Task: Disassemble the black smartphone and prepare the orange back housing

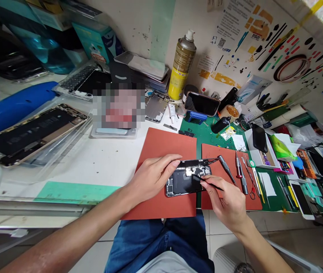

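Phone (pixel 183 184) lies open across red mats (pixel 168 144) between the left hand (pixel 154 176), pinching its raised screen (pixel 193 163), and the right hand (pixel 231 206), clamped on a slim black tool (pixel 214 184) over its interior.

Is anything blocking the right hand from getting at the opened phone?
Nothing visible does: the right hand holds a slim black tool, its tip over the opened phone. The raised panel is at the far edge.
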`<state>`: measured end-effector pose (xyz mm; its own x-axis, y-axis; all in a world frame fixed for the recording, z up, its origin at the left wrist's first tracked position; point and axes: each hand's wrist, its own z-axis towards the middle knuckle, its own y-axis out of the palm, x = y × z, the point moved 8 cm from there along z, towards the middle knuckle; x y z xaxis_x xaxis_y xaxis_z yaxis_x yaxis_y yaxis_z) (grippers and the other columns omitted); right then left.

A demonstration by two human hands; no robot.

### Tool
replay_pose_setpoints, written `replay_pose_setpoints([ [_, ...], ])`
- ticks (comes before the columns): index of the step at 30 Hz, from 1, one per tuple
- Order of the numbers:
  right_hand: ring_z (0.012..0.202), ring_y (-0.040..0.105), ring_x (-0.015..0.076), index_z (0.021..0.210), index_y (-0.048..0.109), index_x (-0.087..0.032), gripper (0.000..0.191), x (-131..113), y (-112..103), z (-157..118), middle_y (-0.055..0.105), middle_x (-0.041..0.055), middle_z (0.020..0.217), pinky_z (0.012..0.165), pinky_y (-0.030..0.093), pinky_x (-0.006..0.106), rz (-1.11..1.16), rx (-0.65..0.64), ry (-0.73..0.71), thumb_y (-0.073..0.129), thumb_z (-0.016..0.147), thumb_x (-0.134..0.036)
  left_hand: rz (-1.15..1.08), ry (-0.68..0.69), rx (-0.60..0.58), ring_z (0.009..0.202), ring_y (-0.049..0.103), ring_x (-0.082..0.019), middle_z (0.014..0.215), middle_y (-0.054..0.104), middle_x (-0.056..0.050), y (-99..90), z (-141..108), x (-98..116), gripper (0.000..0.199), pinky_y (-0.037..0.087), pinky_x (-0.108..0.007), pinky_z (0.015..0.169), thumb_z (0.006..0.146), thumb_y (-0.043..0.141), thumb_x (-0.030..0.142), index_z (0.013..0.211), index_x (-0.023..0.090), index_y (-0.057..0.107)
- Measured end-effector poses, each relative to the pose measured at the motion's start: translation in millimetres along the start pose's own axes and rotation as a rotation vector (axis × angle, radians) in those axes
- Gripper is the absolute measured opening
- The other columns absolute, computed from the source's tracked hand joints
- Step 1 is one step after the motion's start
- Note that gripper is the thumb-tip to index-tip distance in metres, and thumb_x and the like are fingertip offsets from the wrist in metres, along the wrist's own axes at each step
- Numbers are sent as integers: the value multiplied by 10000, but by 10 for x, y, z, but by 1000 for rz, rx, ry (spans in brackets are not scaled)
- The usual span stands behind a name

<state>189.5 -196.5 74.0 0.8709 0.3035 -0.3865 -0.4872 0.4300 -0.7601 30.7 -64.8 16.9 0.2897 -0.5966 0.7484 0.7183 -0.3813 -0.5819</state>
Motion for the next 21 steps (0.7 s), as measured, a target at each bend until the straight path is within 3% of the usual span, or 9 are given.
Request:
replay_pose_setpoints([
  [4,888,861,234,1141,772,-237,233,-122,33,-28,864,63,965,790,745,335,-17,-37,-115,658,1034,-64,-15,-5,2,961,833,-224,1134,858,-35,3,-3,-12,425,656,-349,913,1164,386,436,1273,232,742],
  [8,936,867,265,1193,787,-243,349,-197,100,-307,877,70,1017,811,765,372,-90,43,-248,743,954,8,-27,-8,0,976,830,-223,1144,856,-32,-1,-5,-9,420,655,-340,912,1165,386,430,1268,234,742],
  [13,994,857,305,1091,810,-254,358,-280,270,-604,870,67,1083,812,768,370,-252,60,-406,814,887,41,-36,-7,7,957,829,-211,1128,857,-26,-16,0,3,414,651,-325,918,1165,391,429,1260,237,746],
  [17,987,850,323,1083,808,-235,359,-289,331,-666,863,82,1075,807,763,365,-294,97,-436,851,859,42,-27,0,0,935,829,-202,1114,856,-28,-9,1,1,408,646,-310,898,1169,388,405,1261,221,741],
  [21,967,848,337,1122,806,-249,425,-204,341,-709,860,74,1085,799,765,379,-219,109,-350,872,829,53,-32,0,-4,942,829,-202,1142,855,-28,-13,-4,-2,398,644,-309,893,1166,397,402,1270,223,737],
])
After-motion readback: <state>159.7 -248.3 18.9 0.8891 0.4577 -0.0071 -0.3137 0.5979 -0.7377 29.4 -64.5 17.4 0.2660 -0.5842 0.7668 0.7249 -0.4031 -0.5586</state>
